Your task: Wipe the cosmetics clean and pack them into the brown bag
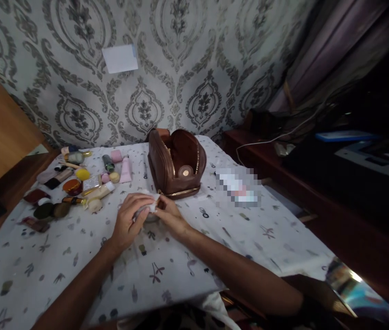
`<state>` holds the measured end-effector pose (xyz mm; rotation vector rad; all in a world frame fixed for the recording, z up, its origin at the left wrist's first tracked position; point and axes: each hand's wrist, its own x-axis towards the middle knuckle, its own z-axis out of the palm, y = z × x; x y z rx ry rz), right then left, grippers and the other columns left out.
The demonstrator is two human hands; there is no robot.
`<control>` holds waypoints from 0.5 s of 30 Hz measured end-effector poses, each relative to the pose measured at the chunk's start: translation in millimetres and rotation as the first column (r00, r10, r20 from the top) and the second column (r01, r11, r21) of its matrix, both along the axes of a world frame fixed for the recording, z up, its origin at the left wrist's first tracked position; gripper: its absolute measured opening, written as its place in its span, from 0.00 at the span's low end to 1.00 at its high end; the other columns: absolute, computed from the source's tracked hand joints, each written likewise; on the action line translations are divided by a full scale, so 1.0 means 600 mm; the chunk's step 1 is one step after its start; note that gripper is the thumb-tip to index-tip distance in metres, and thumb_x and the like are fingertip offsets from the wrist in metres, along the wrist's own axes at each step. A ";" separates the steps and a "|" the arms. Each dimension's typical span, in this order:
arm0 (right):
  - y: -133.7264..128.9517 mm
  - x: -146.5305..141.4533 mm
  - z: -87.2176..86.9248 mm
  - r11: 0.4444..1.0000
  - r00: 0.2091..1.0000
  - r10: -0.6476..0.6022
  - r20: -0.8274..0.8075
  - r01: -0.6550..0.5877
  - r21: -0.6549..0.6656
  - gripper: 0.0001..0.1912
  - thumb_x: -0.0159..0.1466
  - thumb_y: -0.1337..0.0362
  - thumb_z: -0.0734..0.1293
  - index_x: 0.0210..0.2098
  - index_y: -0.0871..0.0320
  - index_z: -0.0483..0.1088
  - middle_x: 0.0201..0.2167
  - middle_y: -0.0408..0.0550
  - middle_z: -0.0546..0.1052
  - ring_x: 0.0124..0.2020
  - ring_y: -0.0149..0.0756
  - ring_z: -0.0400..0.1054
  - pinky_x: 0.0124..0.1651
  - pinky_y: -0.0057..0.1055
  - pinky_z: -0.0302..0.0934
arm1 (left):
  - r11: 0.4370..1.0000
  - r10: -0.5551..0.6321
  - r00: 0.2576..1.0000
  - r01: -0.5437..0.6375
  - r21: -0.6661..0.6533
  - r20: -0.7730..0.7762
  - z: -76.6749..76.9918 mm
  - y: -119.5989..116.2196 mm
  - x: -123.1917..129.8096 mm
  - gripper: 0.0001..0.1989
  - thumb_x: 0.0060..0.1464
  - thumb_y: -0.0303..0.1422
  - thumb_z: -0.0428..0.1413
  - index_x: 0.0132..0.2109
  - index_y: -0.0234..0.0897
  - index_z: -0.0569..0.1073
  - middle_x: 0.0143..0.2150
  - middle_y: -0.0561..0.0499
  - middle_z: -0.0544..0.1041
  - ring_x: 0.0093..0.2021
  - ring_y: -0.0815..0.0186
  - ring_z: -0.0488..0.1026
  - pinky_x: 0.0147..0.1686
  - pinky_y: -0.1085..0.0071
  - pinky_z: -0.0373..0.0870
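Note:
Both my hands meet over the table just in front of an open brown toiletry bag (170, 176). My left hand (130, 217) is curled round a small white, tissue-like thing (153, 205). From the other side, my right hand (173, 219) pinches the same white thing between thumb and fingers. Something pale and rounded (152, 218) shows just under it, mostly covered by the hands, and its kind cannot be made out. The bag's gold zip hangs apart, showing its brown inside and a round snap on the flap.
Cosmetics lie to the left: a pink tube (125, 169), a yellow sponge (82, 174), a cream tube (102, 190), a dark green round item (43, 210) and several others. A blurred-out object (237, 185) is right of the bag. A dark red ledge (259, 149) borders the table.

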<state>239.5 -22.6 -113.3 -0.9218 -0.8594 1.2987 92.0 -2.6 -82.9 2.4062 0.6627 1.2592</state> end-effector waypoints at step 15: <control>-0.009 -0.002 0.008 0.955 0.849 0.236 -0.473 -0.292 -0.048 0.31 0.48 0.45 0.77 0.43 0.57 0.71 0.34 0.42 0.78 0.33 0.33 0.73 0.37 0.30 0.68 | 0.980 0.188 0.968 -0.195 -0.027 -0.164 -0.033 0.020 -0.006 0.33 0.56 0.40 0.57 0.66 0.38 0.61 0.60 0.42 0.72 0.58 0.53 0.72 0.57 0.58 0.70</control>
